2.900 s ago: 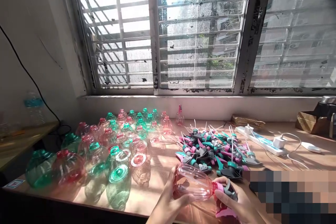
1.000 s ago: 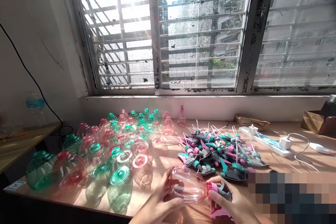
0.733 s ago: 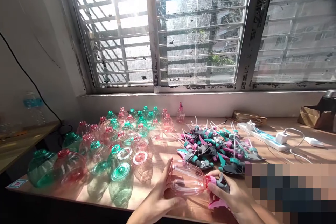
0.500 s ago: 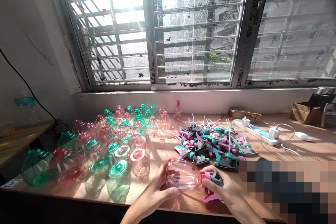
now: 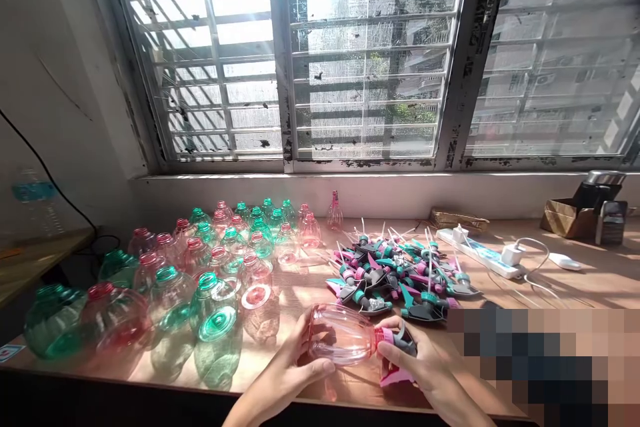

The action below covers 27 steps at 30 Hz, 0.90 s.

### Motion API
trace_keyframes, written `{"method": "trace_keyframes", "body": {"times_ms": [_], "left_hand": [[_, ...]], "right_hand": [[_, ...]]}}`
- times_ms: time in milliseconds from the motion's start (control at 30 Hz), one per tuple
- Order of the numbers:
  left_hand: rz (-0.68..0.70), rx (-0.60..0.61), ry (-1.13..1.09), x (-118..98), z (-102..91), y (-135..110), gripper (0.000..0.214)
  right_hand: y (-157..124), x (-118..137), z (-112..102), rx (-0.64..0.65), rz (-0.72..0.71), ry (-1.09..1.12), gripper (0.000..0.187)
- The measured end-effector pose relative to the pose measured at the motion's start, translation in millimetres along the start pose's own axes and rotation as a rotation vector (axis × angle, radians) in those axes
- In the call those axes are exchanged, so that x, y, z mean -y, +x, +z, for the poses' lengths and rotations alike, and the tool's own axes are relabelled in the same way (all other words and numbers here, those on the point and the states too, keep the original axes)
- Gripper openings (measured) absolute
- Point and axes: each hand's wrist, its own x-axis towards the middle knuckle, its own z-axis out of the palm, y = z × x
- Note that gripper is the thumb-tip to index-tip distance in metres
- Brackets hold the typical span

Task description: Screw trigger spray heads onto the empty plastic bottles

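A clear pink plastic bottle [image 5: 344, 335] lies on its side just above the table's front part, its neck pointing right. My left hand [image 5: 293, 363] is wrapped round the bottle's base end, thumb along the near side. At the neck, my right hand [image 5: 423, 363] grips a pink and grey trigger spray head [image 5: 404, 341] between thumb and fingers. The spray head's pink collar sits against the bottle's neck; whether its thread is engaged, I cannot tell. Behind my hands lies a heap of spray heads [image 5: 387, 273] in pink, teal and grey, with thin white tubes sticking up.
Several open pink and green bottles, among them a green bottle [image 5: 217, 313], stand on the left of the wooden table [image 5: 295, 287]. One pink bottle [image 5: 335, 212] with a top stands by the wall. A power strip [image 5: 480, 253] with cables and a cardboard box [image 5: 565, 220] are at right.
The view has shifted a little, so everything sits slightly further left. Both hands keep their hold on the bottle and the spray head, with hardly any change in pose.
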Motion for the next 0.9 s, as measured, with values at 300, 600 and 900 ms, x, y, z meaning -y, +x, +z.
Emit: {"method": "trace_keyframes", "body": {"times_ms": [300,600,900], "left_hand": [[0.063,0.001,-0.011,2,3.0,2,0.111],[0.055,0.009,-0.005,1,2.6,1,0.099],[0.067,-0.026,0.032,4,0.5,1,0.098]], "right_hand": [[2,-6,-3,0.011,0.030,0.019,0.052],[6,-7,-6,0.006,0.026,0.018,0.052],[6,-10,-5,0.039,0.034,0.020,0.055]]}}
